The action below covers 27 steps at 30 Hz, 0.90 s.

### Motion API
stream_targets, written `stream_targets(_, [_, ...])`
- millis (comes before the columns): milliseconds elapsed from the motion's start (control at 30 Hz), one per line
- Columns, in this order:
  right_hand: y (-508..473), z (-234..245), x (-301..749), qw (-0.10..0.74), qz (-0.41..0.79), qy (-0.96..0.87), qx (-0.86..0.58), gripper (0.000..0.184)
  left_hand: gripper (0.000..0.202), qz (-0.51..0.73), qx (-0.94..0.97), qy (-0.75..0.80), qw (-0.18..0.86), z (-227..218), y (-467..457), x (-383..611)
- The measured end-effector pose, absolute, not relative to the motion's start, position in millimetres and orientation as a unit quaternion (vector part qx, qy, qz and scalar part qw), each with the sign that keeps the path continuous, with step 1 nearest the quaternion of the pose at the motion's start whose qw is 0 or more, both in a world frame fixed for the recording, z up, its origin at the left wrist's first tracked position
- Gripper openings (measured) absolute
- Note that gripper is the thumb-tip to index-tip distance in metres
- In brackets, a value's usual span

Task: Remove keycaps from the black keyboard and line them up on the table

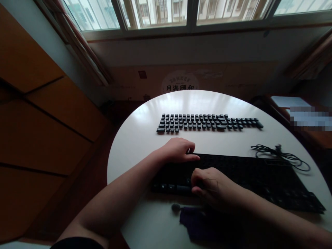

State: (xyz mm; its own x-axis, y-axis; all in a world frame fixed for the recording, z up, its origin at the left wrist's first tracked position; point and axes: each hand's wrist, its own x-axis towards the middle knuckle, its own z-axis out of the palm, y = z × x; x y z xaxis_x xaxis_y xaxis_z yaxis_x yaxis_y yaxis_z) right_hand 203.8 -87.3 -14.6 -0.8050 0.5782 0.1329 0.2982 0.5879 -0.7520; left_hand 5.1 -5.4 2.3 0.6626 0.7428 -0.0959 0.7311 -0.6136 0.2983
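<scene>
A black keyboard (249, 176) with most of its keycaps off lies on the round white table (140, 138). My left hand (178, 150) rests flat on the keyboard's far left corner, fingers stretched out. My right hand (211, 188) is curled over the keyboard's near left part, fingertips pressed down beside a few keycaps (172, 188) still seated in the bottom row. What the fingers pinch is hidden. Several loose black keycaps (207, 122) are laid out in rows farther back on the table.
A coiled black cable (281, 155) lies at the right of the keyboard. A small brush and a dark purple cloth (199, 223) sit at the near table edge. Wooden cabinets stand at left, a window behind.
</scene>
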Motion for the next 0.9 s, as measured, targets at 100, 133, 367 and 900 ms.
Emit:
stream_targets(100, [-88, -24, 207, 0.233, 0.429, -0.832, -0.265, 0.032, 0.035, 0.025, 0.896, 0.41, 0.165, 3, -6, 4])
stream_targets(133, [-88, -27, 208, 0.261, 0.464, -0.801, -0.276, 0.034, 0.035, 0.026, 0.896, 0.41, 0.169, 3, -5, 4])
stream_targets(367, [-93, -27, 216, 0.37, 0.507, -0.712, -0.316, 0.03, 0.03, 0.051, 0.896, 0.397, 0.194, 7, -4, 0])
stream_targets(900, [-72, 9, 228, 0.365, 0.338, -0.791, -0.357, 0.017, 0.012, 0.288, 0.893, 0.267, 0.219, 21, -25, 4])
